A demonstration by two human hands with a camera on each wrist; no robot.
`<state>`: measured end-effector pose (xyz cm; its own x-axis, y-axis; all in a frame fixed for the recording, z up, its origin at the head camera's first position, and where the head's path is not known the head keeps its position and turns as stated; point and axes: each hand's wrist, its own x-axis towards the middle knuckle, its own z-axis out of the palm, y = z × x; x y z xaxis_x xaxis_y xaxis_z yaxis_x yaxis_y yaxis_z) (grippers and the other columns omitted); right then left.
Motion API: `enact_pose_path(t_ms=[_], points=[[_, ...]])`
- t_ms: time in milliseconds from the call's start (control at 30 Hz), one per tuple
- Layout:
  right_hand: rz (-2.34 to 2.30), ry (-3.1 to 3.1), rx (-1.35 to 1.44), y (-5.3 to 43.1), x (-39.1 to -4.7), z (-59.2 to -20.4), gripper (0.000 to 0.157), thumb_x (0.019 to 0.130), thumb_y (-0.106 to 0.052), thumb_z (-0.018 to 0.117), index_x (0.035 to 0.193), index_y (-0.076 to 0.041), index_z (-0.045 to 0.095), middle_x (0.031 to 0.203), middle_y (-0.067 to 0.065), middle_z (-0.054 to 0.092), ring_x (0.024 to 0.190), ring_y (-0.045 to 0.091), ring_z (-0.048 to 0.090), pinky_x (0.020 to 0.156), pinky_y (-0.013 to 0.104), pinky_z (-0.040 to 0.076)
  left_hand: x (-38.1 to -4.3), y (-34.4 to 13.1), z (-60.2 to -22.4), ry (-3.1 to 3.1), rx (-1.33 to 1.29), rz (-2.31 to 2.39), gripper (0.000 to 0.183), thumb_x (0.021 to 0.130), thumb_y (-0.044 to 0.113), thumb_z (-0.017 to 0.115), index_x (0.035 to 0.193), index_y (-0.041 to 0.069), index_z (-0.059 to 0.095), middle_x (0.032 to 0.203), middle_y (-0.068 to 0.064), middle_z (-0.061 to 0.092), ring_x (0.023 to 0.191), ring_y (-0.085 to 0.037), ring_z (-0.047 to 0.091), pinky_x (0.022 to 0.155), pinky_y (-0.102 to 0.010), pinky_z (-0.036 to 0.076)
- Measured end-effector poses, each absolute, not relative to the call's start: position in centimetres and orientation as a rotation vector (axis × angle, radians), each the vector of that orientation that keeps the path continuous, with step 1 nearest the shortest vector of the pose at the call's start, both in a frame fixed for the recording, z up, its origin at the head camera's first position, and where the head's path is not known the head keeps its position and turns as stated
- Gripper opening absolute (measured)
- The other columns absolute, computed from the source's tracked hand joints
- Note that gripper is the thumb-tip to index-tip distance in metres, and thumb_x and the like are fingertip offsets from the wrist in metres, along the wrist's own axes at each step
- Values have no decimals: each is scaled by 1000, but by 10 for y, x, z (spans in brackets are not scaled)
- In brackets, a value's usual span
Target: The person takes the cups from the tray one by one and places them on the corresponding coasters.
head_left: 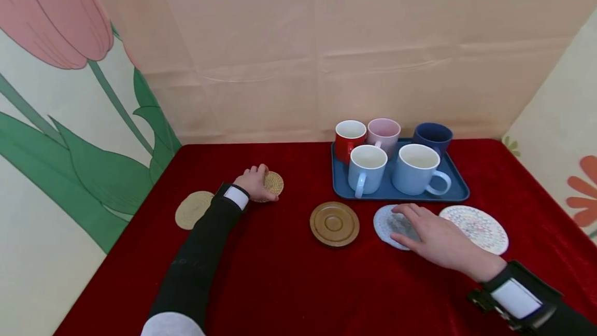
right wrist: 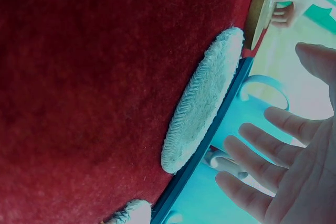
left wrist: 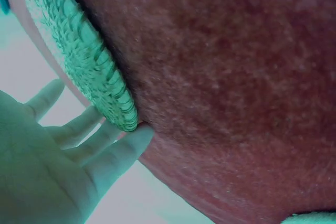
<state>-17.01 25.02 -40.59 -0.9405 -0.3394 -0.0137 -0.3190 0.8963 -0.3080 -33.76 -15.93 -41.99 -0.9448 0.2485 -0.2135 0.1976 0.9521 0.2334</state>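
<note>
On the red cloth, my left hand (head_left: pixel 256 183) spans a small round woven straw coaster (head_left: pixel 274 183), its thumb at the near edge and fingers at the far one. Fingertips (left wrist: pixel 142 134) meet the rim of that coaster (left wrist: pixel 84 56) in the left wrist view. My right hand (head_left: pixel 436 235) hovers with spread fingers over a pale blue woven coaster (head_left: pixel 384 224), partly covering it from the head. In the right wrist view, the fingers (right wrist: pixel 257 156) stand apart from this coaster (right wrist: pixel 205 103) and hold nothing.
A blue tray (head_left: pixel 459 185) bears several mugs, including a red mug (head_left: pixel 344 147) and a light blue mug (head_left: pixel 412 178). Nearer lie a brown wooden saucer (head_left: pixel 334 223) and a patterned white coaster (head_left: pixel 480 229). Another straw coaster (head_left: pixel 192 211) lies by the left forearm.
</note>
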Motion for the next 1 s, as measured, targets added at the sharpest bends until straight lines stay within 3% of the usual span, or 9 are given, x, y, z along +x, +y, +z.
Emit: enact_pose_path(t_ms=[1000], points=[[-467,2988,-532,248,-171,-407,62,91,-49,73,135,-10,57,129,15,62,107,28,61,84,54,57,-280,-152,-425,2786,801,327,87,75,47,87,141,12,42,132,-13,54,119,-28,52,90,-45,53]])
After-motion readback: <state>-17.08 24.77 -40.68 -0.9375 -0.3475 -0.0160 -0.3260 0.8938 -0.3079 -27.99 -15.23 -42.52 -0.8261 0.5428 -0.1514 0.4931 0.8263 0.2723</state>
